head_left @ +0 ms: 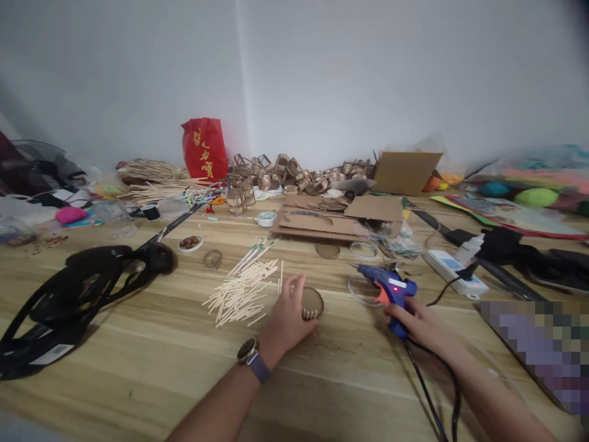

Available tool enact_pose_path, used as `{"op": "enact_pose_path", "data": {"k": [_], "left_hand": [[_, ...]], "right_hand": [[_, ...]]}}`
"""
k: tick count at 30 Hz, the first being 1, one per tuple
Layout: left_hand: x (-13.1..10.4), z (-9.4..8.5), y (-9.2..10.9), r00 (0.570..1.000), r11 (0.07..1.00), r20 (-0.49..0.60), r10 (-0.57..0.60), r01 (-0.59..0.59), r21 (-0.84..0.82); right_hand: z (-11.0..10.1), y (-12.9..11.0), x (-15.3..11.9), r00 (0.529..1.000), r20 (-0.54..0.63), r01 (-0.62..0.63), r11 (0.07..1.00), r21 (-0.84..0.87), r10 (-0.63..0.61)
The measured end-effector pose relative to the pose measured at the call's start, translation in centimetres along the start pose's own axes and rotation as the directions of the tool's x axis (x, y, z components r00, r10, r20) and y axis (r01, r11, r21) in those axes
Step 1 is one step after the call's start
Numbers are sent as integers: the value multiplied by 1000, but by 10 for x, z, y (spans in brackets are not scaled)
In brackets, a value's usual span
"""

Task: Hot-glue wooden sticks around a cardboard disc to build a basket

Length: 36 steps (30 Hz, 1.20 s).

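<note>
Near the middle of the table, my left hand [288, 316], with a watch on its wrist, curls round the left and near edge of a round cardboard disc [313, 302]. Short stick pieces line part of the disc's edge; my fingers hide its left side. My right hand [409, 319] is closed round the grip of a blue hot glue gun [391, 285] with an orange trigger. The gun's nozzle points left, apart from the disc, and a small red light shows on its body. Left of my left hand lies a loose pile of short wooden sticks [242, 291].
Behind are cardboard sheets [317, 227], a heap of small stick-sided baskets [294, 175] and a red bag [205, 150]. A power strip [455, 275] stands right of the gun, whose black cable [421, 380] runs toward me. A black frame-like object [78, 294] lies left.
</note>
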<state>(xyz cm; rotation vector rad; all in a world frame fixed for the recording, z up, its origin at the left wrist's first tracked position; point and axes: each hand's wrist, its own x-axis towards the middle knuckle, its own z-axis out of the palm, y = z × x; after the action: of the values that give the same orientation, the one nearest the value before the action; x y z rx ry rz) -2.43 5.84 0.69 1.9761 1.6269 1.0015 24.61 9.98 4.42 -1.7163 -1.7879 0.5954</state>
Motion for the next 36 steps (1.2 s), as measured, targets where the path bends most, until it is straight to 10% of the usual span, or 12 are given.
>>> {"op": "enact_pose_path", "data": {"k": [7,12,20,29,36], "left_hand": [[1,-1,-3,1000,1000,5,-10,10,-8],[2,0,-4,1000,1000,-1,-2,2,-14],[1,1,-7,1000,999,-3,29,-29,-22],[2,-1,-5,1000,1000,18,8,-8,-11],[2,0,-7,1000,999,9,11,-11,-39]], "right_hand": [[-31,-22,-20,981,194,-113,826,552,4],[-29,-44,-34,845,535,-431,578,693,-12],[24,-26,-35,856,516,-263,862,434,1],[-24,-13,-17,728,685,-214,957,197,22],[-18,-24,-30,885,466,-165,925,341,-14]]}}
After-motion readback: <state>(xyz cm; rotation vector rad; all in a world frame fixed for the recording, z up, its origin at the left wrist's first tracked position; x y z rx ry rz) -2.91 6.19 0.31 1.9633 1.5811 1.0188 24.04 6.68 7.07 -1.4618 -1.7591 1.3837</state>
